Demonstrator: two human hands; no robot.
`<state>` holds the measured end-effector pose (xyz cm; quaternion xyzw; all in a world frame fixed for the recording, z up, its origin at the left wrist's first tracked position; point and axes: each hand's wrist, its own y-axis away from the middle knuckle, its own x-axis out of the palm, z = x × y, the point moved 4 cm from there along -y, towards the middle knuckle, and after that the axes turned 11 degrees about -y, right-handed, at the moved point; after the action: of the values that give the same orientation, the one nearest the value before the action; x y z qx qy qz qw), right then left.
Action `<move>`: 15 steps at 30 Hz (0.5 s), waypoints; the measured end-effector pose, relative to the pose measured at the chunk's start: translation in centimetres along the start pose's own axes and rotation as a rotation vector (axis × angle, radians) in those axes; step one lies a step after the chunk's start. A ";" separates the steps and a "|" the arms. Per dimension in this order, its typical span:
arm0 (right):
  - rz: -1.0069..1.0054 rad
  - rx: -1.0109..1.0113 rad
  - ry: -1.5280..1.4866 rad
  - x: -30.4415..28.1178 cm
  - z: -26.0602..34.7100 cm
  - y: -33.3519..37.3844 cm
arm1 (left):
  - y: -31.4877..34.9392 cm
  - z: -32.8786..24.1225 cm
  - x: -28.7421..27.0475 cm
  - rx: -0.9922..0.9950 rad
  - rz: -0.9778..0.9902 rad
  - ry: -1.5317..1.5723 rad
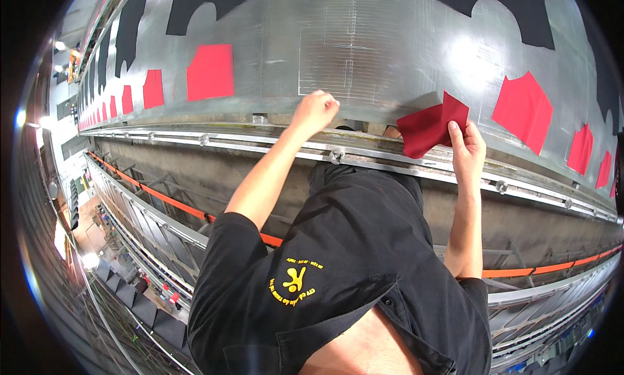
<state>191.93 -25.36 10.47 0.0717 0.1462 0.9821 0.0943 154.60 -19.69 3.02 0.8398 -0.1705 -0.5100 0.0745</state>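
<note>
Cloth [426, 129], pinched in the right hand [469, 147], extends toward the left hand [315, 111], curled up and well apart.

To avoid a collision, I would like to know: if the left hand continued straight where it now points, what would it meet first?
Probably the ruled part of the metal table; how high the left hand is above it is unclear.
</note>
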 end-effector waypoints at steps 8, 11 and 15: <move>-0.037 -0.080 0.052 5.6 2.5 1.2 | -1.0 4.2 -3.0 -0.111 -0.116 -0.064; -0.020 -0.110 0.167 8.0 2.9 2.4 | -4.1 5.8 -4.3 -0.030 -0.211 0.035; -0.044 -0.113 0.198 9.9 3.5 3.8 | -6.7 6.5 -4.3 0.111 -0.218 -0.131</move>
<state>182.28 -25.94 16.09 -0.0343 0.1007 0.9888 0.1049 148.50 -11.57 1.51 0.8212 -0.1105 -0.5585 -0.0392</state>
